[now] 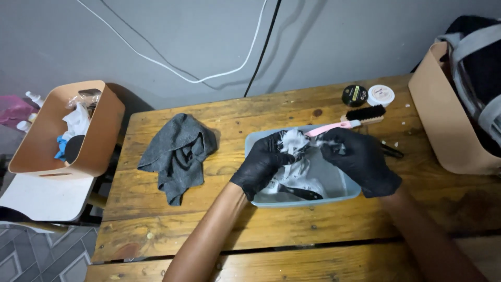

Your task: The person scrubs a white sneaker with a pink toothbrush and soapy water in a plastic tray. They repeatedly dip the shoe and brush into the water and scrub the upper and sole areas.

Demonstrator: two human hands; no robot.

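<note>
Both my hands wear black gloves and work over a light blue tray (254, 141) on a wooden table (219, 224). My left hand (261, 163) grips a white, foam-covered item (293, 142) held above the tray; what it is cannot be told. My right hand (360, 159) holds a small pink-handled brush (334, 127) against that item. Foamy water and a dark object (302, 192) lie in the tray beneath.
A crumpled grey cloth (177, 151) lies left of the tray. A black brush (365, 113), a black tin (355, 95) and a white jar (381, 95) sit at the back. Tan bins stand at the left (99, 141) and right (443, 120). Cables hang on the wall.
</note>
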